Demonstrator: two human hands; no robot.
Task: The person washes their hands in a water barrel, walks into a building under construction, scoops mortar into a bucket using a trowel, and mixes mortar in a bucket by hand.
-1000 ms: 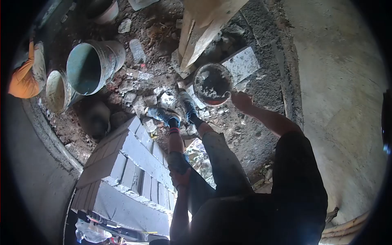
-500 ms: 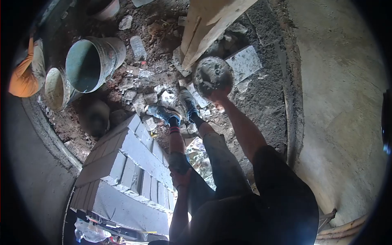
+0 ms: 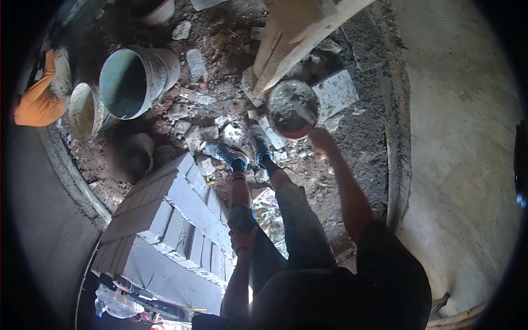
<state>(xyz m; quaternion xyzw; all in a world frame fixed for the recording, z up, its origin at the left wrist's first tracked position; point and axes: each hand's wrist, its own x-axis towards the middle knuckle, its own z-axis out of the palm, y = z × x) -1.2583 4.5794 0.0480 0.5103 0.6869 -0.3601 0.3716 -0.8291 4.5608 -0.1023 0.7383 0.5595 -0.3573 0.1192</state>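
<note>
My right hand (image 3: 325, 144) is closed at the near rim of a round bucket (image 3: 298, 133) with a reddish inside wall. A trowel (image 3: 306, 111) slants from that hand into the bucket, its blade against grey wet mortar (image 3: 287, 104); the handle is mostly hidden by my fingers. My left hand (image 3: 242, 240) rests on my left knee, fingers lying over the dark trouser leg (image 3: 241, 217), with no tool visible in it. The bucket stands beyond my shoes (image 3: 258, 144), beside a pale flat block (image 3: 335, 94).
Stacked grey blocks (image 3: 165, 220) rise at my left. Large buckets (image 3: 140, 82) stand at the far left, near a person in orange (image 3: 41, 102). A wooden board (image 3: 286, 38) juts over the rubble. A plastic bottle (image 3: 197, 65) lies among broken stones, and a concrete wall (image 3: 456, 137) runs along the right.
My right hand has drawn back from over the bucket toward me and to the right, exposing the trowel and red inner wall. My left hand stays on the knee. The view has shifted slightly.
</note>
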